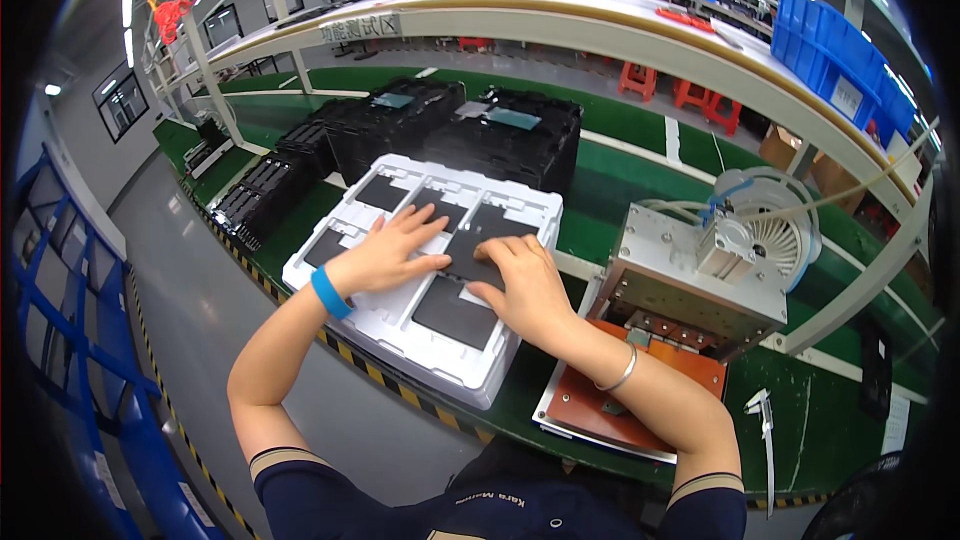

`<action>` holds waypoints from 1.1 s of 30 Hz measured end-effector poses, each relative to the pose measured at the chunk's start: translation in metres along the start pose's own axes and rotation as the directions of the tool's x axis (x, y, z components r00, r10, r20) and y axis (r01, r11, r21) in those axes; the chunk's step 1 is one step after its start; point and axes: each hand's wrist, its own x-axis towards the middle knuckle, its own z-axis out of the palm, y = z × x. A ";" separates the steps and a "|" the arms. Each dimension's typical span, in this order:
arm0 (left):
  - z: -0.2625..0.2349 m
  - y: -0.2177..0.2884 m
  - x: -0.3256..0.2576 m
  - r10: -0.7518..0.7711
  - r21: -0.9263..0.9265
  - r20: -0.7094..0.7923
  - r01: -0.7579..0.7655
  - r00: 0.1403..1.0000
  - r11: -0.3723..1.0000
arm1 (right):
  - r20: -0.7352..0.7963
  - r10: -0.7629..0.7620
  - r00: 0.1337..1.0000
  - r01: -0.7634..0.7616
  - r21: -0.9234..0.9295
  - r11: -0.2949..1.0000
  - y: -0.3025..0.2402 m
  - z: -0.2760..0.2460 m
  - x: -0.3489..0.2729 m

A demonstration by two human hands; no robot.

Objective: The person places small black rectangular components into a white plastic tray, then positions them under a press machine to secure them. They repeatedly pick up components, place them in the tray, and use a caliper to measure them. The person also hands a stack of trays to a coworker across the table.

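Centrally, a dark rectangular panel point(466, 256) lies in or over the right-hand column of a white moulded tray point(462, 376), just beyond another dark panel point(450, 314) in the near right compartment; whether it is fully seated cannot be told. The right hand point(525, 285) is bent over its right side, thumb and fingertips at the surface; whether they pinch or merely press cannot be told. The left hand point(392, 248), unclenched and grasping nothing, is spread palm down across the tray's middle, its thumb pointing toward the same panel. A blue wristband point(330, 292) encircles the left wrist, a silver bangle point(622, 370) the right. Beyond the tray, stacks of black trays point(535, 145) stand on a green bench surface point(625, 138), bluish sheets point(512, 118) on top. To the right is a metal-bodied bench machine point(680, 275) with a reddish-brown base plate point(600, 400); a round, finned wheel point(778, 225) adjoins its far side, and a caliper point(765, 430) lies farther right. Above runs a long shelf point(560, 22) bearing blue bins point(825, 55); red stools point(637, 81) stand behind it.
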 end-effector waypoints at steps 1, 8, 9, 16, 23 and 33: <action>0.000 -0.001 0.003 -0.007 -0.002 0.014 0.007 1.000 1.000 | -0.003 0.007 1.000 -0.007 0.034 0.999 0.002 -0.002 -0.001; -0.007 -0.023 0.019 0.161 -0.103 -0.199 -0.184 0.967 0.977 | -0.065 -0.050 0.997 0.056 0.103 0.993 -0.005 -0.052 -0.023; -0.010 -0.021 0.028 0.181 -0.070 -0.266 -0.206 0.947 0.976 | -0.066 -0.055 0.996 0.061 0.096 0.993 -0.008 -0.061 -0.030; -0.049 -0.049 0.079 0.120 -0.035 -0.069 -0.123 0.990 0.992 | -0.014 0.029 0.999 -0.029 0.010 1.000 -0.033 -0.123 -0.103; -0.049 -0.037 0.110 0.088 0.013 0.249 -0.094 0.965 0.995 | -0.099 0.419 0.903 -0.427 -0.089 0.900 -0.019 -0.156 -0.197; -0.051 -0.031 0.130 0.023 -0.038 0.303 -0.012 0.953 0.999 | -0.145 0.550 0.823 -0.557 -0.013 0.830 0.004 -0.145 -0.237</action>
